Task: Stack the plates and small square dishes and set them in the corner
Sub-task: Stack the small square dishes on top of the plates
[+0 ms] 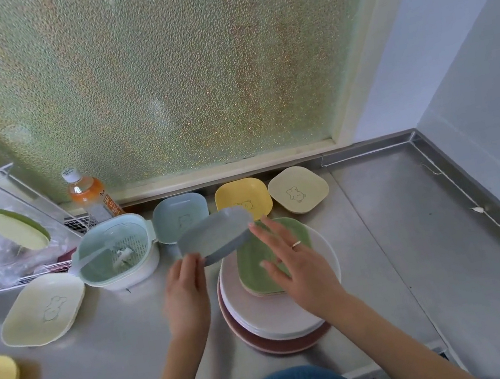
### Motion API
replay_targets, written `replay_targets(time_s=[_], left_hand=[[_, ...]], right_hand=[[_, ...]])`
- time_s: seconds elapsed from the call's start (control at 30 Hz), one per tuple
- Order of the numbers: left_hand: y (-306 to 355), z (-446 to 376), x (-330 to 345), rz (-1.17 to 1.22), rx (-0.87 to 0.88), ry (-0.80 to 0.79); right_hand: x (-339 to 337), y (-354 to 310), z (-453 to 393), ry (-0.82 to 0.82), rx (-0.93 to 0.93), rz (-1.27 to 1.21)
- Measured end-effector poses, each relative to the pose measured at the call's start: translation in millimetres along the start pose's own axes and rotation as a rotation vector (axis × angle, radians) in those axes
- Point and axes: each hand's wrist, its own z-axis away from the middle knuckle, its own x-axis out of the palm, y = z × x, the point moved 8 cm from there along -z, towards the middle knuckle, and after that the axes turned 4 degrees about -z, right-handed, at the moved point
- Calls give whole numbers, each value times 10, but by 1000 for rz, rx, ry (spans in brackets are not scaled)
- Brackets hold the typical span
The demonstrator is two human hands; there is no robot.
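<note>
You hold one grey-blue dish tilted above the plate stack, your left hand gripping its near edge. Your right hand hovers with fingers spread over the green dish on top. Five more dishes lie around; strainer bowl and bottle stand left.

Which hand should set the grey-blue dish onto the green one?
Left, probably. The left hand already grips the tilted grey-blue dish at its near edge, just beside the green dish on the plate stack. The right hand hovers open over the green dish, so it should move aside first.
</note>
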Motion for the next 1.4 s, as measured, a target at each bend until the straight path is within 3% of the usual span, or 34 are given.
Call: replay_targets(time_s=[0.17,0.4,0.57,0.7,0.9,1.1,1.27,1.4], left_hand=[[358,147,278,30,238,-147],[420,298,395,-172,473,-113],[352,319,406,-152,344,-201],[220,288,515,-112,103,-399],[146,384,711,-96,-27,-600],[155,329,699,-64,-70,-578],[30,353,723,65,-113,-574],[21,286,760,134,-196,-549]], right_hand=[[-214,93,12,165,-47,123],[-127,365,299,125,-8,158],[-26,380,400,50,-9,156],[77,443,482,-15,27,188],[132,515,444,-83,50,204],[95,508,438,-66,55,158],[-358,777,258,170,166,57],[-491,1254,-34,113,357,113]])
